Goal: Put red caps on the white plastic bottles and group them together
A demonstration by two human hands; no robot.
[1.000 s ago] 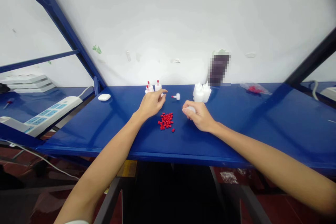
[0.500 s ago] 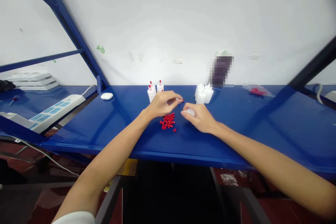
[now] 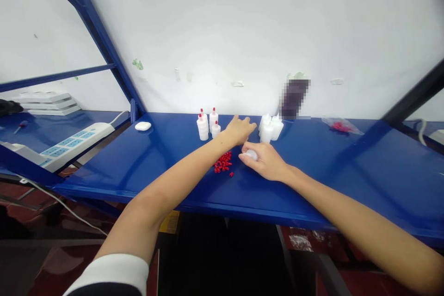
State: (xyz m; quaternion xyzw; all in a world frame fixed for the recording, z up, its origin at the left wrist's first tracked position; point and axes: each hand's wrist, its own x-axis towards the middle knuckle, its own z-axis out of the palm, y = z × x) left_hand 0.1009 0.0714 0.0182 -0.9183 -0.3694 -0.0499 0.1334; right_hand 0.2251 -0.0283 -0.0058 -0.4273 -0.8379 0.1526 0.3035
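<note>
My right hand [image 3: 265, 161] is wrapped round a white bottle [image 3: 251, 154], whose round base faces me. Just beyond it, my left hand [image 3: 240, 130] reaches over, its fingers bent and spread; what its thumb and fingertips may hold is hidden. Several white bottles with red tips [image 3: 203, 128] stand upright left of my left hand. To its right is a group of white bottles without red tips [image 3: 266, 130]. A pile of small red caps [image 3: 222, 163] lies under and beside my left forearm, with one loose cap [image 3: 231, 174] nearer the front edge.
A clear bag with red pieces [image 3: 341, 126] lies at the back right of the blue table [image 3: 166, 166]. A white case [image 3: 143, 126] is at the back left. Further left are a power strip [image 3: 76, 145] and stacked white items [image 3: 48, 103]. A pixelated dark object [image 3: 294, 98] leans on the wall.
My left hand has moved right, to the far side of my right hand, and its fingers have turned forward. More of the red-tipped bottles shows. My right hand still holds the white bottle.
</note>
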